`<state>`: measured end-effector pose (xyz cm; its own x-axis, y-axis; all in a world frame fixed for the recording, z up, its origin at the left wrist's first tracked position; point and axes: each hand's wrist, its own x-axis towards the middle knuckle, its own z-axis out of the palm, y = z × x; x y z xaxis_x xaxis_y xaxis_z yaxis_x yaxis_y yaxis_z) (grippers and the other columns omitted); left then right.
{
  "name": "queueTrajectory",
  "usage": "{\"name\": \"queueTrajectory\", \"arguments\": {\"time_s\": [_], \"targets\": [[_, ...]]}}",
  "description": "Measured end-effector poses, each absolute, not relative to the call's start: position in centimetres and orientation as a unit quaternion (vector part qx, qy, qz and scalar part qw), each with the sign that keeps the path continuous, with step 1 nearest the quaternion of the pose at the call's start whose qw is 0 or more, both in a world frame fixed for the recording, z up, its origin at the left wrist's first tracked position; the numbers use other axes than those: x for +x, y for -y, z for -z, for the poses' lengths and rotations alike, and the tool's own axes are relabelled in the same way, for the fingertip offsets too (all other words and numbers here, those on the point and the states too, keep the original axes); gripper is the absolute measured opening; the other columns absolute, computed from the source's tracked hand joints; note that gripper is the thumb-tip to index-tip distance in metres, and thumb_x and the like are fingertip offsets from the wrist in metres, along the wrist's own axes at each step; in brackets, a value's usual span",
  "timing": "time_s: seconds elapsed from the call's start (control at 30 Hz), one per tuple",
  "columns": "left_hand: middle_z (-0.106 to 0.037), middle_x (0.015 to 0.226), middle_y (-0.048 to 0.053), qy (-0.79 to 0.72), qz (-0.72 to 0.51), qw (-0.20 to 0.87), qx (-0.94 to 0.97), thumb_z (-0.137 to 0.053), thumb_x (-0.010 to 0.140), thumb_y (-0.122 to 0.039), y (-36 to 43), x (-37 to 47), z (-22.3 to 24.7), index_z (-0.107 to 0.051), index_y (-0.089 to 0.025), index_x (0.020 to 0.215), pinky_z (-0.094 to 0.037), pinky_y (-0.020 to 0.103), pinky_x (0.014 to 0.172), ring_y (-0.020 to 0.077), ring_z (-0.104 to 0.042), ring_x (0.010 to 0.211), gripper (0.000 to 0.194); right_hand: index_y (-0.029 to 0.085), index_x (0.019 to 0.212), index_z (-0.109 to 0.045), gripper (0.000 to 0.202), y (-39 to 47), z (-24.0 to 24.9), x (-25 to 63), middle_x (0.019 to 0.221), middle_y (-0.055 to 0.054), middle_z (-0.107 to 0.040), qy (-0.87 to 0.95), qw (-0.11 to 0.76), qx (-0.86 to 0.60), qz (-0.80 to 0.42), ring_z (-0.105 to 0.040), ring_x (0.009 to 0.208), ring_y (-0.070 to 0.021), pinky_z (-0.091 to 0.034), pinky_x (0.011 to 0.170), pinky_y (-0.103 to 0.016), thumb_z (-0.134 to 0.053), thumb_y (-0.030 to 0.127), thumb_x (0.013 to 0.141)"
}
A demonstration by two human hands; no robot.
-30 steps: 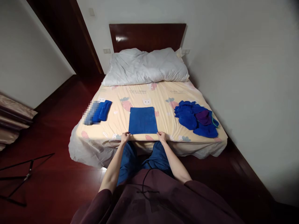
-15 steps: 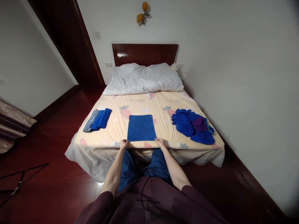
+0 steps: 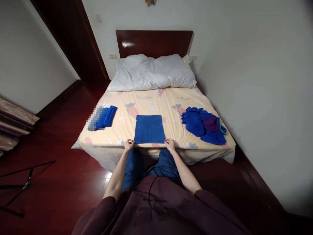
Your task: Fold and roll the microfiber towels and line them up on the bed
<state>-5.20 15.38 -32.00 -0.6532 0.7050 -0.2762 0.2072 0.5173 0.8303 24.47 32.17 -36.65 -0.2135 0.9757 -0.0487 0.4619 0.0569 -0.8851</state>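
Note:
A blue towel (image 3: 149,129), lying flat as a near-square, rests on the bed in front of me. My left hand (image 3: 129,145) pinches its near left corner. At the near right corner, the fingers of my right hand (image 3: 169,144) are closed on the cloth. To the left lie several rolled or folded blue cloths (image 3: 107,117), the outermost one greyish and blurred out. A loose heap of blue cloths (image 3: 204,125) sits on the right, with a purple cloth (image 3: 211,124) on top.
The bed (image 3: 122,127) has a pale yellow patterned sheet. A white quilt (image 3: 151,73) lies bunched below the dark headboard (image 3: 154,42). A wall runs along the right side. On the left floor stands a thin black metal frame (image 3: 29,176), near a curtain (image 3: 14,124).
My view has tilted down a little, so the bed appears higher. Both hands stay at the towel's near corners, and the towel looks much the same.

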Motion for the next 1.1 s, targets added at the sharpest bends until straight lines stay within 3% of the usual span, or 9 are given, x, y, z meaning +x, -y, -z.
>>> {"name": "queueTrajectory", "arguments": {"time_s": [0.17,0.3,0.4,0.57,0.67,0.8,0.9,1.0,1.1], "targets": [[-0.075,0.082,0.005,-0.783,-0.4,0.341,0.331,-0.065,0.083,-0.034,-13.7,-5.7,33.8,-0.074,-0.016,0.112,-0.056,0.029,0.075,0.0182,-0.068,0.073,0.036,0.02,0.084,-0.078,0.024,-30.5,37.4,26.3,0.09,-0.008,-0.079,0.67,0.296,-0.52,-0.44,-0.073,0.086,-0.0235,-0.058,0.084,-0.034,-0.057,0.027,0.075],[-0.077,0.092,0.009,-0.772,-0.403,0.344,0.351,-0.071,0.08,-0.039,-13.8,-6.0,34.8,-0.076,-0.013,0.114,-0.056,0.033,0.085,0.0235,-0.07,0.089,0.043,0.017,0.097,-0.081,0.034,-30.0,37.7,27.0,0.079,-0.004,-0.073,0.683,0.286,-0.511,-0.436,-0.065,0.075,-0.0204,-0.055,0.078,-0.032,-0.064,0.024,0.069],[-0.075,0.089,0.008,-0.776,-0.399,0.323,0.367,-0.078,0.073,-0.036,-14.5,-6.0,35.2,-0.074,-0.012,0.115,-0.056,0.033,0.085,0.0234,-0.07,0.088,0.048,0.016,0.093,-0.081,0.03,-30.3,37.6,26.6,0.077,-0.003,-0.069,0.71,0.292,-0.505,-0.395,-0.059,0.072,-0.0192,-0.054,0.077,-0.032,-0.07,0.021,0.065],[-0.071,0.097,0.009,-0.795,-0.389,0.264,0.384,-0.065,0.071,-0.016,-15.6,-5.9,34.7,-0.072,-0.015,0.089,-0.055,0.035,0.091,0.0216,-0.067,0.091,0.018,0.018,0.078,-0.073,0.017,-30.8,37.4,25.2,0.091,-0.008,-0.069,0.724,0.3,-0.511,-0.352,-0.063,0.079,-0.0202,-0.056,0.082,-0.033,-0.061,0.012,0.069],[-0.068,0.114,0.011,-0.794,-0.391,0.238,0.399,-0.06,0.07,-0.011,-16.0,-5.9,34.3,-0.069,-0.018,0.082,-0.052,0.038,0.103,0.0249,-0.065,0.111,0.017,0.018,0.081,-0.072,0.019,-31.1,37.5,24.6,0.109,-0.011,-0.069,0.734,0.334,-0.487,-0.334,-0.066,0.1,-0.0232,-0.055,0.096,-0.037,-0.058,0.011,0.071],[-0.07,0.124,0.011,-0.741,-0.423,0.228,0.469,-0.057,0.071,-0.012,-16.5,-6.2,34.8,-0.062,-0.021,0.079,-0.04,0.045,0.119,0.0268,-0.056,0.134,0.013,0.02,0.082,-0.071,0.022,-31.8,37.9,24.4,0.127,-0.012,-0.07,0.747,0.374,-0.408,-0.369,-0.063,0.125,-0.0242,-0.044,0.116,-0.042,-0.054,0.011,0.072],[-0.075,0.115,0.01,-0.683,-0.47,0.275,0.487,-0.055,0.073,-0.016,-16.8,-6.6,35.8,-0.055,-0.022,0.082,-0.043,0.047,0.116,0.0258,-0.062,0.128,0.01,0.02,0.084,-0.072,0.022,-32.3,38.5,24.6,0.115,-0.01,-0.077,0.718,0.36,-0.393,-0.448,-0.07,0.115,-0.0244,-0.048,0.112,-0.042,-0.054,0.015,0.072],[-0.077,0.105,0.008,-0.684,-0.476,0.302,0.462,-0.055,0.076,-0.023,-17.0,-7.0,36.8,-0.056,-0.022,0.089,-0.053,0.042,0.103,0.0245,-0.07,0.112,0.013,0.02,0.087,-0.073,0.019,-32.7,39.0,24.8,0.1,-0.009,-0.079,0.673,0.358,-0.431,-0.483,-0.074,0.101,-0.0253,-0.056,0.101,-0.042,-0.058,0.023,0.074],[-0.076,0.102,0.008,-0.718,-0.464,0.282,0.435,-0.059,0.081,-0.033,-17.2,-7.2,37.2,-0.061,-0.021,0.095,-0.057,0.038,0.093,0.0244,-0.071,0.103,0.019,0.019,0.088,-0.072,0.02,-33.1,39.3,24.8,0.1,-0.012,-0.079,0.655,0.362,-0.459,-0.479,-0.074,0.097,-0.0268,-0.059,0.091,-0.04,-0.064,0.032,0.076]]}}
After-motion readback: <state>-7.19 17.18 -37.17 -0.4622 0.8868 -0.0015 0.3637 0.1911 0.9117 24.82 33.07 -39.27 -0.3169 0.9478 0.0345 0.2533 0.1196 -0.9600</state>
